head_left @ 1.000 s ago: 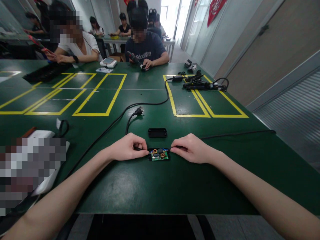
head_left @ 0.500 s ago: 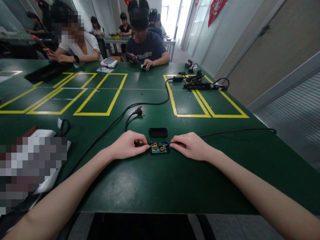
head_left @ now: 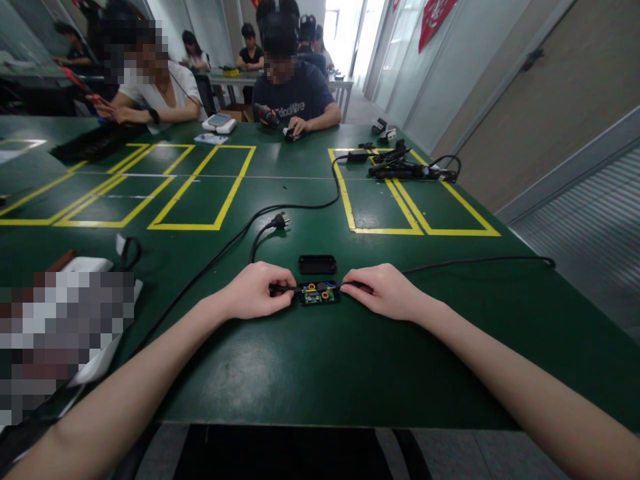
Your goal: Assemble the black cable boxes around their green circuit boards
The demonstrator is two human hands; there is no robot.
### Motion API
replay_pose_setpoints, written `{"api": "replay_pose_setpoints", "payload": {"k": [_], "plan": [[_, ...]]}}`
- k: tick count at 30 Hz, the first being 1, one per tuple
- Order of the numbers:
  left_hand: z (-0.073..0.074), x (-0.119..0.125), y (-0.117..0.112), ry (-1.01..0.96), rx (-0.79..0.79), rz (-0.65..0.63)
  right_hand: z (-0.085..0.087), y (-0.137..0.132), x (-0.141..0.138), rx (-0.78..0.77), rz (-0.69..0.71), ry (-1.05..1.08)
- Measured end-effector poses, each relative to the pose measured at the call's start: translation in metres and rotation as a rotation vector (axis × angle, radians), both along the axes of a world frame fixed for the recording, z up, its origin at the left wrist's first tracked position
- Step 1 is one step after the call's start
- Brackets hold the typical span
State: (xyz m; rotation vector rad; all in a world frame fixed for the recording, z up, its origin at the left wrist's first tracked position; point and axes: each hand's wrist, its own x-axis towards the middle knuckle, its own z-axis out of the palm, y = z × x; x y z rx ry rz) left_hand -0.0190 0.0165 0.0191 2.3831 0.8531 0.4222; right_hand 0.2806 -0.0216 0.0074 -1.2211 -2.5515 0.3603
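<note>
Co-worker's navy T-shirt [head_left: 299, 93] ended "Ware"; rest blurry. 1 circuit board [head_left: 319, 294] sat in 1 blk case [head_left: 320, 305] btwn L hand [head_left: 261, 291] & R hand [head_left: 379, 291], fingers pinching 1 blk cord [head_left: 282, 289] each. 1 lid [head_left: 317, 265] lay behind.

Red banner [head_left: 434, 21], yellow tape [head_left: 387, 231]

Dim rm., backlit; wide-angle pic., bkgd. soft.
Brightest light is seen at the far window [head_left: 337, 33], blown out to white; a pale glare patch is cast on the green table [head_left: 425, 380] nr. its front edge. Right-hand partition [head_left: 585, 87] is stretched by the lens. Fine detail on the circuit bd. [head_left: 319, 295] is lost. Mosaic blocks [head_left: 60, 327] are laid at lower L.
</note>
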Motion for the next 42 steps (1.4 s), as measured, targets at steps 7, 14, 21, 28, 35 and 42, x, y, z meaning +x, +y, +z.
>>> {"api": "replay_pose_setpoints", "payload": {"k": [7, 14, 21, 28, 35, 42], "plan": [[-0.001, -0.001, 0.002, 0.010, 0.002, -0.002, 0.000, 0.001, 0.000, -0.003, -0.007, -0.008], [-0.004, -0.002, 0.005, 0.044, 0.060, 0.003, 0.004, -0.003, -0.001, -0.044, -0.005, -0.022], [-0.002, -0.003, 0.002, 0.039, 0.114, -0.015, 0.007, -0.003, 0.001, -0.007, 0.080, 0.050], [-0.001, -0.002, -0.001, 0.040, 0.127, -0.003, 0.007, -0.004, 0.002, 0.077, 0.140, 0.061], [-0.001, -0.001, -0.002, 0.037, 0.164, 0.001, 0.009, -0.004, 0.003, 0.092, 0.164, 0.024], [-0.003, -0.001, -0.002, 0.018, 0.221, -0.024, 0.011, -0.003, 0.003, 0.166, 0.212, -0.021]]}}
